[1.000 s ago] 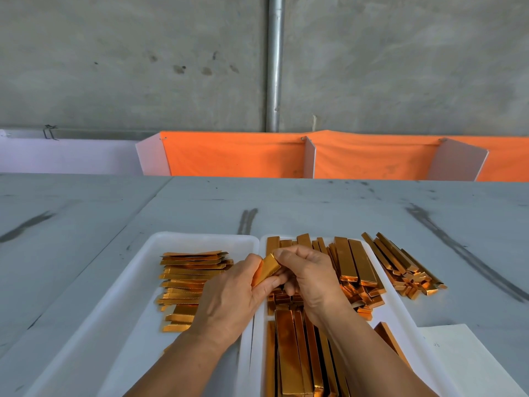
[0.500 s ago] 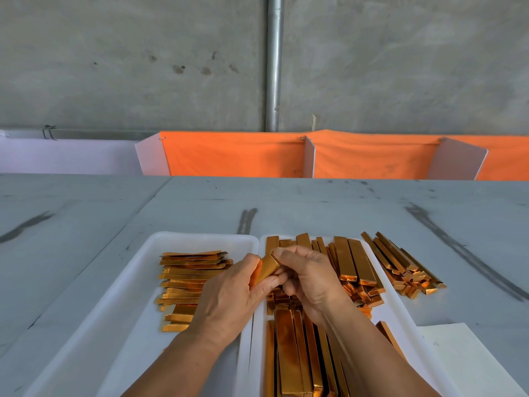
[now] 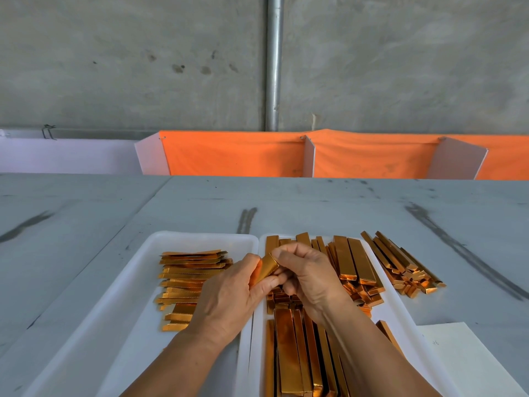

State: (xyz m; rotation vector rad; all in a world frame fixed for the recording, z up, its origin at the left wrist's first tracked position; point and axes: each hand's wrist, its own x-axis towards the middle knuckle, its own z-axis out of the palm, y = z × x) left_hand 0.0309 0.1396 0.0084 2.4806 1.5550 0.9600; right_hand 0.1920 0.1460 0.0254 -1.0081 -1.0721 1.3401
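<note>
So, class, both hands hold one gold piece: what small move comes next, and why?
Probably finish folding it shut: the left hand and right hand pinch the gold piece, flat blanks lie in the left tray, and folded boxes fill the right tray.

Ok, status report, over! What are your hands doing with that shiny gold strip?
Left hand and right hand both pinch the gold strip. Held over the seam between left tray and right tray. Nothing blocking.

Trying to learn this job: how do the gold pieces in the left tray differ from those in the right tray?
The left-tray pieces lie flat and unfolded; the right-tray pieces are folded into slim boxes. The left-tray pieces lie crosswise in one stack; the right-tray pieces mostly run lengthwise, in several heaps. Both are shiny gold card.
</note>
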